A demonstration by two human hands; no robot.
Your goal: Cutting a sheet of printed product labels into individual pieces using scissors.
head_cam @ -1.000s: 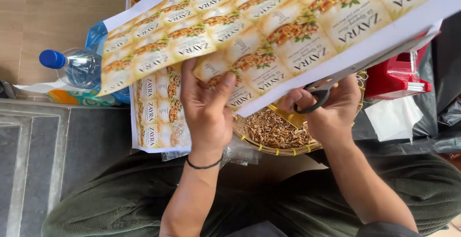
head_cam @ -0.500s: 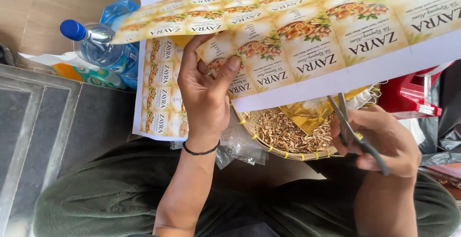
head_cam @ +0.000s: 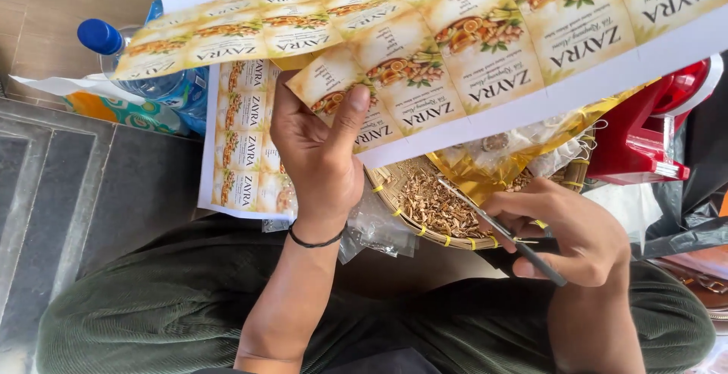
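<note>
Your left hand (head_cam: 318, 165) pinches the label sheet (head_cam: 470, 48) at its near edge; sheet runs long left-right. Right hand (head_cam: 569, 230) grips scissors (head_cam: 497, 226) below it, blades pointing up-left.

Home packing corner, worked on the floor

Printed label sheets (head_cam: 455, 48), a woven tray of dried herbs (head_cam: 432, 211), a water bottle (head_cam: 144, 71) and tiled floor (head_cam: 83, 184) are seen.
</note>
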